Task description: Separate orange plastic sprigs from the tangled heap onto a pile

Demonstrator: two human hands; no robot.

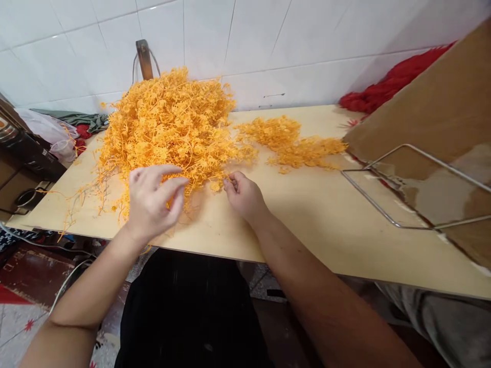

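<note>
A tall heap of orange artificial flower sprigs (169, 122), thin stems with small star-like heads, covers the left part of the table. My left hand (153, 199) is raised over the heap's front edge, fingers bent and apart from the thumb, with nothing visible between them. Just right of it, my right hand (243, 194) pinches the stem of a small orange flower sprig (216, 185) at the heap's lower right edge. Where that stem runs among the others is hard to make out. A smaller pile of orange sprigs (291, 143) lies farther right.
The pale wooden table (307, 220) meets a white tiled wall. At right a metal wire frame (383, 209) sticks out beside a leaning brown board (433, 122), with red material (391, 82) behind it. Plastic bags (49, 130) and a dark appliance (30, 148) stand at left.
</note>
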